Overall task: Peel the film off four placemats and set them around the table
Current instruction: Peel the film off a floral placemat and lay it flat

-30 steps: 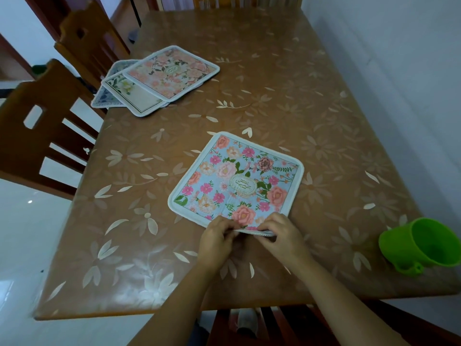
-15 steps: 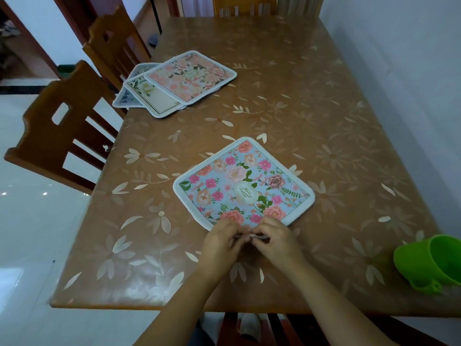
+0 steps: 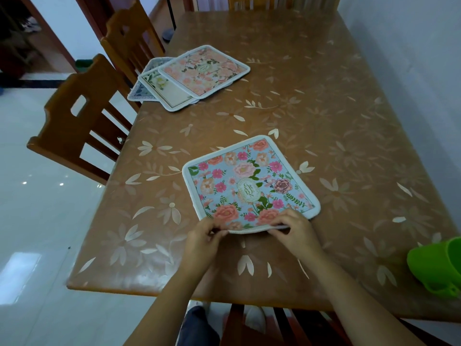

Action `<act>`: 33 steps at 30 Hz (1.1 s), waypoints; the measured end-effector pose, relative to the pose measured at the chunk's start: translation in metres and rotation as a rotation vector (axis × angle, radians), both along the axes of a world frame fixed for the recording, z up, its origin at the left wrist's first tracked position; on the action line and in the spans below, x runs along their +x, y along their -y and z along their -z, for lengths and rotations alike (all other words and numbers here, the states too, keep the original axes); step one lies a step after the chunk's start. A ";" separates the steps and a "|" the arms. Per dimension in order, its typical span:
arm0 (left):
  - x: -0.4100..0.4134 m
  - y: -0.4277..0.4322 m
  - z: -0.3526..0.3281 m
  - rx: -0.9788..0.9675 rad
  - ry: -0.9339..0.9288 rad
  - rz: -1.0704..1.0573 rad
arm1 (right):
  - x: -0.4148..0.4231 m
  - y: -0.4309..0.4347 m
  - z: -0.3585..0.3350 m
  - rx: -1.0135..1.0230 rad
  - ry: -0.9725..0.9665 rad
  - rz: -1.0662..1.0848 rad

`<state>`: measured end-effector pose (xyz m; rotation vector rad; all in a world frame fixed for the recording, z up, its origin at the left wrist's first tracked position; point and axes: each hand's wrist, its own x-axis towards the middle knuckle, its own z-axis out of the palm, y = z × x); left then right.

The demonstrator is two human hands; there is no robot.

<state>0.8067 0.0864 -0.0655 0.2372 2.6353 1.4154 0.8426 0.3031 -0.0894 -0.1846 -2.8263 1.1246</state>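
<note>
Both hands have spread apart along the near edge of the blue floral placemat (image 3: 249, 186): left hand (image 3: 203, 237) and right hand (image 3: 295, 232) each pinch that edge, lifting it slightly off the table (image 3: 324, 108). It looks light and floppy, white-bordered, best gripped at a corner. Farther left, three more placemats (image 3: 197, 76) lie stacked

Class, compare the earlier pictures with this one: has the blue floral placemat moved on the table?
Yes. The blue floral placemat has turned clockwise, judged against the printed flowers on the table cover; both hands grip its near edge.
</note>
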 end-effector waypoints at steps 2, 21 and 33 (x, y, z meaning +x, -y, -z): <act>0.003 0.000 -0.001 -0.038 -0.056 0.054 | 0.000 0.000 0.000 0.006 -0.022 -0.008; -0.040 -0.018 -0.099 -0.111 -0.312 -0.008 | -0.015 -0.039 -0.090 -0.101 -0.153 0.105; -0.079 -0.046 -0.163 -0.095 -0.344 0.066 | -0.033 -0.076 -0.168 0.020 -0.314 0.129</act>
